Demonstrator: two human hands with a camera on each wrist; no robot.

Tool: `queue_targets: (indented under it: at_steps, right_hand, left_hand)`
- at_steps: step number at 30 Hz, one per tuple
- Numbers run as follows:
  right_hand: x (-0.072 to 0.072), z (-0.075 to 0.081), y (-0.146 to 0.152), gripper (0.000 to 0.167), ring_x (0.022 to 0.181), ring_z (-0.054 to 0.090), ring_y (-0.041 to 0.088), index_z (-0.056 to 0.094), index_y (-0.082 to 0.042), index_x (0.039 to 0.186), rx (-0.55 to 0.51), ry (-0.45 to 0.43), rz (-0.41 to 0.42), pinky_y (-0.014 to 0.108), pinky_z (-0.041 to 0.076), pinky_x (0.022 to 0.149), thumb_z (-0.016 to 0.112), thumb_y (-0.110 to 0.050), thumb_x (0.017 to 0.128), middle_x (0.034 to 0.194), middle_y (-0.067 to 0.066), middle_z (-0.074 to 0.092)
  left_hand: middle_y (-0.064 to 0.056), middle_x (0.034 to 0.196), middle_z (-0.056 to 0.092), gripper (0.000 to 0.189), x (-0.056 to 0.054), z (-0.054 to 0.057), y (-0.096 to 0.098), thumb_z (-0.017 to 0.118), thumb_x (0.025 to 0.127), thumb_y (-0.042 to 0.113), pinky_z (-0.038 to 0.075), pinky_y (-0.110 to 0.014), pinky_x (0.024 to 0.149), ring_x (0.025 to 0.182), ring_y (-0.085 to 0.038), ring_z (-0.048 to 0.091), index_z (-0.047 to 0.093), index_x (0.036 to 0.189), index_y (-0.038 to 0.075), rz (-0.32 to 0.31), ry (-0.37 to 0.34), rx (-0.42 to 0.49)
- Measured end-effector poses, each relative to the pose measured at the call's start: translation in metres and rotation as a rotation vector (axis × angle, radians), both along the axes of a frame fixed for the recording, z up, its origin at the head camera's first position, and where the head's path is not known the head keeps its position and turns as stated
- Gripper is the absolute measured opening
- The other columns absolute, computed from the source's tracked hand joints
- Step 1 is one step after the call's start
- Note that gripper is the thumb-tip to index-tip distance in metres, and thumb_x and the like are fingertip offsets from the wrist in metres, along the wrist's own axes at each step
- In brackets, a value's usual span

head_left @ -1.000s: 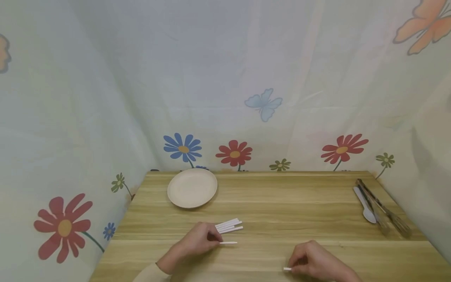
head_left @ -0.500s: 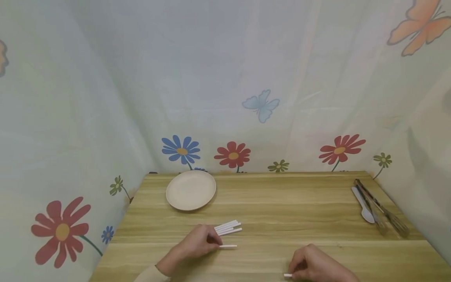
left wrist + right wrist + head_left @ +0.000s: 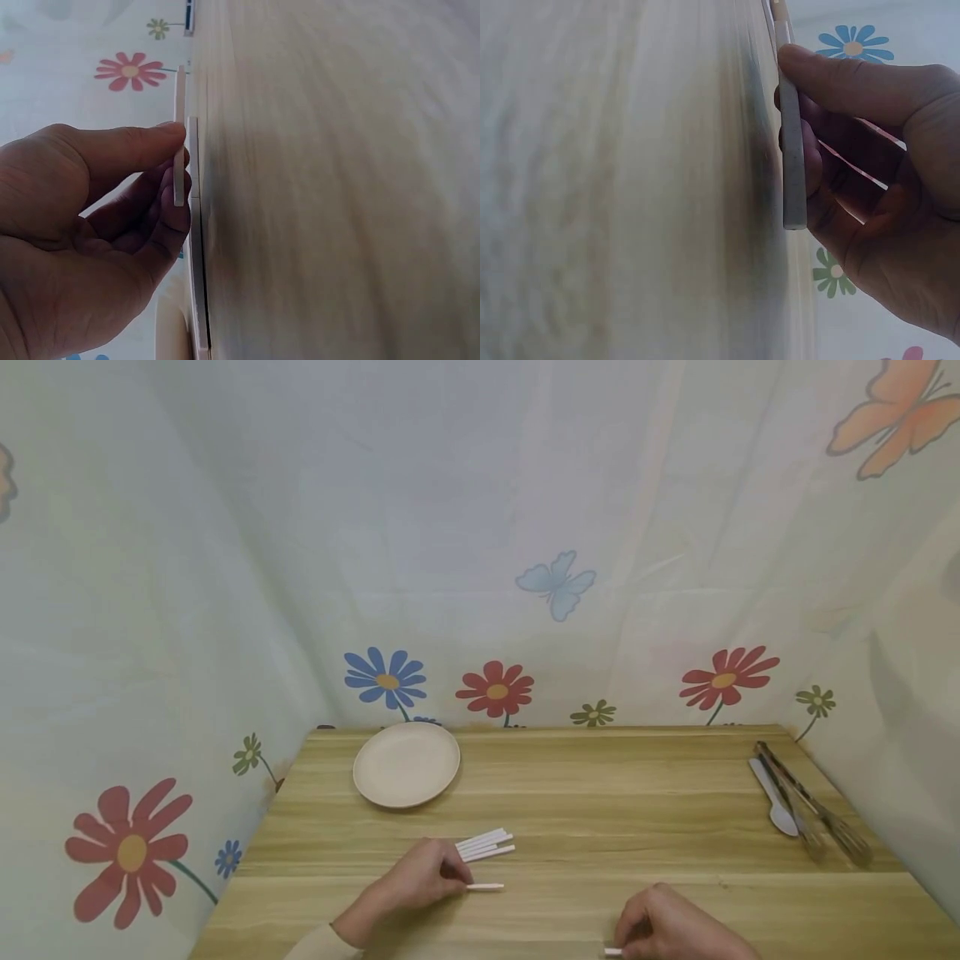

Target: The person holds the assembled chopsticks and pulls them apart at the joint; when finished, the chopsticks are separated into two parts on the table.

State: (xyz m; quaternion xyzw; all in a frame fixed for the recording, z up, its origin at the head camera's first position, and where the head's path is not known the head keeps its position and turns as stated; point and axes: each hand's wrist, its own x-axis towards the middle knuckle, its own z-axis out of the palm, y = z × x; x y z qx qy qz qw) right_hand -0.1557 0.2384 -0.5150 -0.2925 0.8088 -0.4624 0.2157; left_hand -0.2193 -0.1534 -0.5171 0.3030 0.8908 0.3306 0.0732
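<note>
My left hand [image 3: 423, 872] pinches a slim white stick of chalk [image 3: 486, 887] between thumb and fingers, low over the wooden table. In the left wrist view this chalk [image 3: 179, 97] sticks out past both sides of the thumb tip. Just behind it lies a small bunch of similar white chalk sticks [image 3: 487, 845], partly hidden by the hand. Farther right, near the front of the table, my right hand [image 3: 671, 927] pinches another stick of chalk [image 3: 793, 187]. Its thumb presses one side and the fingers curl behind. Only a short end shows in the head view.
A round beige plate [image 3: 407, 767] sits at the back left of the table [image 3: 600, 810]. Along the right edge lie a white spoon [image 3: 782, 818] and metal tongs [image 3: 832, 827]. A flower-printed curtain [image 3: 450, 527] surrounds the far sides.
My right hand has shifted slightly toward the front edge with its chalk. The left hand has eased a little the same way, still pinching its stick. The head view has tilted slightly.
</note>
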Motion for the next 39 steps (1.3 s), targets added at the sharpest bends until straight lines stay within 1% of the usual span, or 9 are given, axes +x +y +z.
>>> queue_targets:
  at_steps: [7,11,14,20,25,27,32,38,39]
  right_hand:
    - [-0.0002,-0.0023,0.0019,0.011,0.067,0.063,0.001,0.077,-0.009,0.083,-0.046,-0.061,0.012,0.024,0.054,0.056,0.079,-0.019,0.077,0.077,-0.007,0.071]
    - [-0.0005,-0.0039,0.0025,0.011,0.067,0.063,0.001,0.077,-0.011,0.083,-0.046,-0.072,0.023,0.023,0.053,0.056,0.079,-0.02,0.078,0.077,-0.008,0.071]
    - [0.0003,-0.0044,0.0017,0.01,0.066,0.062,0.001,0.077,-0.011,0.082,-0.047,-0.097,0.021,0.022,0.052,0.055,0.079,-0.019,0.077,0.076,-0.007,0.071]
    - [0.0028,-0.0055,0.0003,0.013,0.064,0.063,0.005,0.077,-0.007,0.08,-0.08,-0.195,0.009,0.021,0.051,0.055,0.082,-0.017,0.073,0.074,0.0,0.072]
    - [0.0029,-0.0036,-0.0007,0.013,0.064,0.062,0.006,0.076,-0.005,0.079,-0.102,-0.22,-0.003,0.02,0.051,0.056,0.082,-0.014,0.072,0.073,0.002,0.071]
    - [0.0027,-0.0029,-0.001,0.014,0.064,0.061,0.006,0.076,-0.002,0.079,-0.129,-0.251,-0.002,0.019,0.051,0.057,0.082,-0.012,0.072,0.074,0.003,0.071]
    - [0.0037,-0.0021,-0.0018,0.02,0.064,0.06,0.007,0.073,0.006,0.082,-0.189,-0.387,-0.018,0.019,0.05,0.057,0.081,-0.008,0.071,0.074,0.006,0.07]
    - [0.003,-0.0023,-0.0013,0.02,0.064,0.06,0.006,0.074,0.004,0.082,-0.169,-0.379,-0.013,0.019,0.049,0.057,0.082,-0.01,0.07,0.074,0.007,0.07]
    - [0.0028,-0.0025,-0.0014,0.019,0.064,0.061,0.007,0.075,0.003,0.081,-0.162,-0.355,-0.007,0.019,0.05,0.057,0.082,-0.011,0.07,0.075,0.007,0.071]
  left_hand:
    - [0.013,0.075,0.066,0.011,-0.0003,-0.0008,0.0013,0.08,0.074,0.008,0.046,-0.016,0.065,0.07,0.006,0.053,0.078,0.079,0.017,-0.004,-0.014,-0.003]
    - [0.014,0.075,0.066,0.012,0.0005,-0.0014,0.0013,0.081,0.074,0.007,0.046,-0.017,0.065,0.071,0.006,0.053,0.078,0.079,0.017,-0.001,-0.031,0.0]
    - [0.014,0.075,0.065,0.012,0.0014,-0.0018,0.0009,0.081,0.074,0.007,0.046,-0.017,0.066,0.071,0.006,0.053,0.078,0.079,0.017,-0.001,-0.019,0.0]
    - [0.014,0.076,0.067,0.012,0.0019,-0.0025,0.0009,0.081,0.073,0.008,0.046,-0.017,0.066,0.071,0.006,0.053,0.078,0.079,0.018,-0.013,-0.013,-0.004]
    - [0.013,0.076,0.068,0.012,0.0006,-0.0027,0.0012,0.081,0.074,0.008,0.046,-0.016,0.066,0.071,0.006,0.053,0.078,0.079,0.018,-0.027,-0.014,-0.008]
    - [0.013,0.076,0.069,0.012,0.0003,-0.0028,0.001,0.081,0.074,0.007,0.047,-0.016,0.066,0.071,0.007,0.054,0.078,0.079,0.017,-0.034,-0.01,-0.011]
    - [0.013,0.076,0.069,0.012,0.0007,-0.0028,-0.0002,0.081,0.074,0.007,0.047,-0.016,0.066,0.07,0.007,0.054,0.078,0.08,0.017,-0.046,0.005,-0.025]
    - [0.013,0.077,0.069,0.011,0.0026,0.0002,0.0004,0.081,0.074,0.008,0.046,-0.016,0.065,0.071,0.006,0.053,0.078,0.08,0.017,-0.045,0.003,-0.032]
    - [0.013,0.077,0.068,0.011,0.0029,0.0007,0.0005,0.081,0.074,0.008,0.046,-0.016,0.065,0.071,0.006,0.053,0.078,0.08,0.017,-0.044,0.001,-0.033]
